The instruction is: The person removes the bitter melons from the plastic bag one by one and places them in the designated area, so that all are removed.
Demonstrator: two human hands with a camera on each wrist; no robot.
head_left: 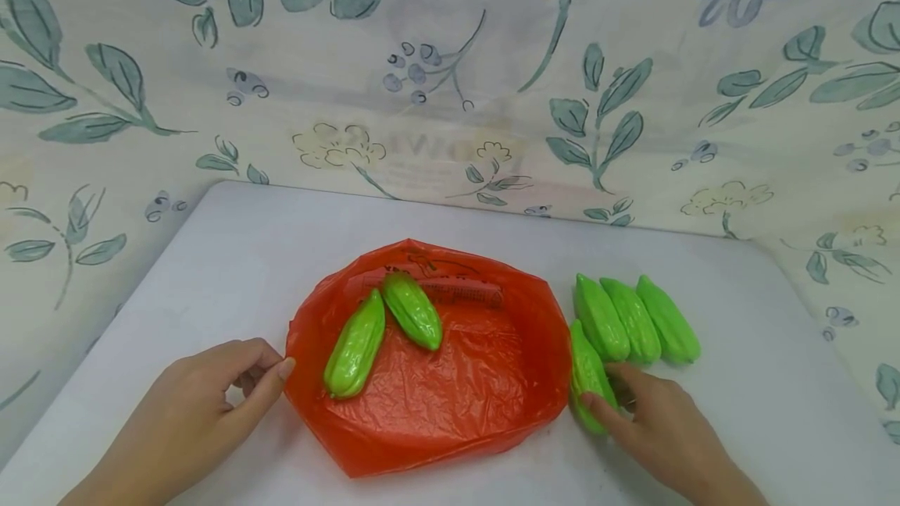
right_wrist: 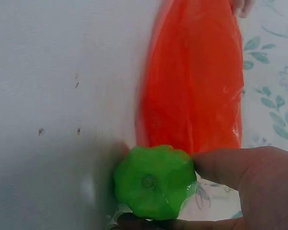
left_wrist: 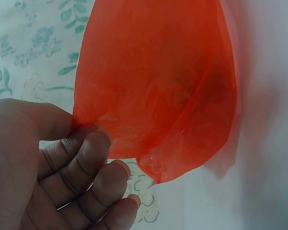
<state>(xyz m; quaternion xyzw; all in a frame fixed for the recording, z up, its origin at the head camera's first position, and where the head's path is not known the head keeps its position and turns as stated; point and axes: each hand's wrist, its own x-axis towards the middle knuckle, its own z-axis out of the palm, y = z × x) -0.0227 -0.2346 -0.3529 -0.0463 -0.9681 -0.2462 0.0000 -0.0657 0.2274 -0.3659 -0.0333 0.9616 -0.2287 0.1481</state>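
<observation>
A red plastic bag point(head_left: 450, 381) lies with its mouth spread wide, and two glossy green ridged gourds point(head_left: 355, 346) rest inside it. At the bag's left edge, my left hand point(head_left: 204, 397) pinches the rim between thumb and forefinger; the left wrist view shows the fingertips on the thin red plastic point(left_wrist: 158, 86). My right hand point(head_left: 657, 420) grips another green gourd point(head_left: 589, 373) beside the bag's right side, thumb on one side and fingers on the other. From the right wrist, that gourd point(right_wrist: 153, 182) appears end-on, close by the bag's wall.
Three more green gourds point(head_left: 636, 318) lie side by side on the white table point(head_left: 232, 256), right of the bag and behind my right hand. A floral cloth point(head_left: 450, 100) hangs behind the table's far edge and spreads round its sides.
</observation>
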